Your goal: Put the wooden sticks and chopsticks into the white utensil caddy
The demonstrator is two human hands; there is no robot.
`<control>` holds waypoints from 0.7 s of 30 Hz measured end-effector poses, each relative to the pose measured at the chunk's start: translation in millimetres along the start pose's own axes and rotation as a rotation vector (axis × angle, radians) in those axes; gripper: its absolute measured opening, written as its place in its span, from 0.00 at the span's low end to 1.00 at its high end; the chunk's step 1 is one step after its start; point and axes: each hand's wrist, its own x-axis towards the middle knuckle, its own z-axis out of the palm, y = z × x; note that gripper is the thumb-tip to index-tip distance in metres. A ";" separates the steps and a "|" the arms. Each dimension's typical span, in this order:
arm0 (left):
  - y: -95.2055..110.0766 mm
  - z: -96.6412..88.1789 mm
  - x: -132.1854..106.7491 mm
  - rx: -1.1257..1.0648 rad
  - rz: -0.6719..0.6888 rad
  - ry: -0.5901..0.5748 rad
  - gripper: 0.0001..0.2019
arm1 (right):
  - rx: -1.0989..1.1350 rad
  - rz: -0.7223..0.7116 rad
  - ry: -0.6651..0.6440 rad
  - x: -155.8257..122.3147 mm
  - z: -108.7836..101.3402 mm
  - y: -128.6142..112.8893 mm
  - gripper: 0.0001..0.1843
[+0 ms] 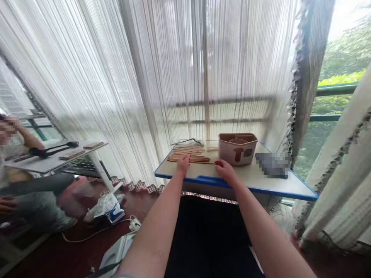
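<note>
Thin wooden chopsticks (199,158) lie in a loose bundle across the small table. My left hand (183,165) is closed on the near side of the bundle, with its fingertips around the chopsticks. One chopstick sticks out to the right, and its end meets the curled fingertips of my right hand (226,172). More chopsticks (188,150) are spread out behind the bundle. Just behind my right hand stands a brown-and-beige utensil holder (235,152) with divided compartments.
The white table (295,189) has a raised blue edge. A blurred dark object (271,165) lies at its right, and a thin wire-like item (195,141) at the back left. Sheer curtains hang behind. To the left, a person sits by another table (52,164); bags (106,206) and a cable lie on the floor.
</note>
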 end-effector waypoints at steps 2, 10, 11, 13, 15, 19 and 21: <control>-1.2 0.8 0.7 0.004 -0.011 0.001 0.14 | -0.007 -0.002 -0.003 2.2 1.2 1.3 0.13; -12.4 0.3 5.1 0.261 0.152 -0.002 0.12 | -0.087 0.022 -0.002 1.7 1.1 -2.1 0.12; -12.8 -0.6 5.3 0.291 0.186 0.001 0.11 | -0.092 0.019 -0.002 1.1 0.8 -3.0 0.12; -13.0 -2.1 5.6 0.330 0.222 0.001 0.10 | -0.096 0.013 -0.001 0.0 0.4 -4.7 0.12; -13.0 -2.8 6.1 0.369 0.226 0.001 0.11 | -0.093 0.008 -0.001 -0.8 0.0 -5.7 0.12; -12.6 -2.3 6.6 0.451 0.258 -0.003 0.10 | -0.063 0.006 0.004 -1.3 -0.8 -5.4 0.13; -10.7 -2.4 5.3 0.442 0.247 -0.027 0.10 | -0.040 0.022 0.019 -0.5 -1.5 -4.5 0.13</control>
